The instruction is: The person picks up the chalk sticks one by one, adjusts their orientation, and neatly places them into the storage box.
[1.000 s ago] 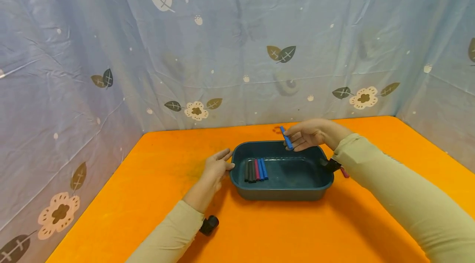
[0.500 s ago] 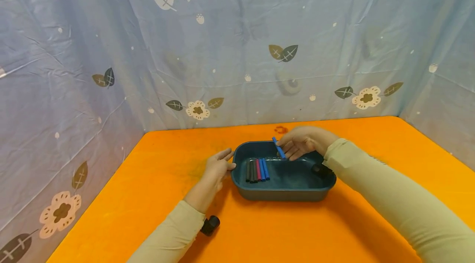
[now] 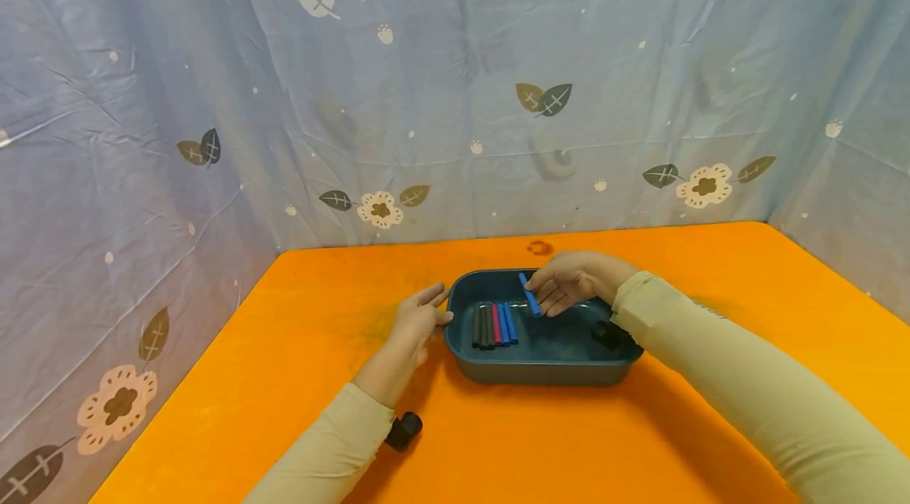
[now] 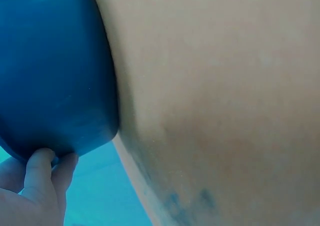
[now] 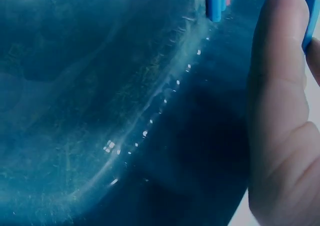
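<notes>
In the head view my right hand (image 3: 574,283) pinches a slim blue stick (image 3: 530,296) between thumb and fingers, tilted over the back part of a dark teal basin (image 3: 547,364). Left of it, on the basin floor, lies a row of similar sticks: two black sticks (image 3: 482,328), a magenta stick (image 3: 496,325) and two blue sticks (image 3: 508,323). My left hand (image 3: 415,324) rests against the basin's left end, fingers extended; the left wrist view shows its fingertips (image 4: 42,158) at the rim. The held stick is partly cut off at the right wrist view's edge.
The basin stands on an orange table (image 3: 341,291). Behind and beside it hangs a pale blue patterned curtain (image 3: 455,93). Black wrist devices (image 3: 404,431) sit by both cuffs. A small striped item (image 3: 711,310) shows behind the right sleeve.
My right hand has moved left and lower with the blue stick, from above the basin's back rim toward the row. My left hand stays in place. A red stick right of the basin is now hidden.
</notes>
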Available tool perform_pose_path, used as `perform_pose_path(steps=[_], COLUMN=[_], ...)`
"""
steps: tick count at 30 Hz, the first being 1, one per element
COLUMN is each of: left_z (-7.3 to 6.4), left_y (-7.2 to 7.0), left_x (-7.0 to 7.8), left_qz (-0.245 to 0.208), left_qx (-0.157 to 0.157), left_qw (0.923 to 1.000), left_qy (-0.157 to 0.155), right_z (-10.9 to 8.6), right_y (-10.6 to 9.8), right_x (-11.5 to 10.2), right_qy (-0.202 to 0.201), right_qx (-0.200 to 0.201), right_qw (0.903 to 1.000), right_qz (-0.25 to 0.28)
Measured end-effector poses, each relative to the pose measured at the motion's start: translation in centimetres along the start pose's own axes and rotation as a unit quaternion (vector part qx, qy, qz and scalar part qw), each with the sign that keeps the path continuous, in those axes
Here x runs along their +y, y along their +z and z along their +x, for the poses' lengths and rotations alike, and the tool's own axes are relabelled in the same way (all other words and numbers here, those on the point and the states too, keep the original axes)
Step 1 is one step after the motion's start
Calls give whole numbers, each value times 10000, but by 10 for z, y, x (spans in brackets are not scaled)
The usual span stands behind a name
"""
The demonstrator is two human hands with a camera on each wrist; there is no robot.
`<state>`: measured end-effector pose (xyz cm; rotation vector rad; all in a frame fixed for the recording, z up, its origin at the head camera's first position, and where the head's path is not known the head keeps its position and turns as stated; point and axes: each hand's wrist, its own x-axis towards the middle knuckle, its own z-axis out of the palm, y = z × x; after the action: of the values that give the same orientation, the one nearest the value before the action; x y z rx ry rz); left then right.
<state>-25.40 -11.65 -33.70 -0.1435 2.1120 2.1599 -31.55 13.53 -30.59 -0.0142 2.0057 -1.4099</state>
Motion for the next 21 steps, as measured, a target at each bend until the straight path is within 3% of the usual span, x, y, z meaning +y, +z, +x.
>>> perform_pose_path(steps=[9, 21], left_z=[0, 0], left_y=[1, 2], left_x=[2, 5], left_qz=[6, -13], left_qx=[-42, 8], left_qw=[10000, 10000], left_qy=[3, -64], right_z=[11, 15], right_y=[4, 11], right_x=[8, 7], right_qy=[381, 733], right_qx=[104, 225], right_qw=[9992, 9956], right_qz=[-63, -540])
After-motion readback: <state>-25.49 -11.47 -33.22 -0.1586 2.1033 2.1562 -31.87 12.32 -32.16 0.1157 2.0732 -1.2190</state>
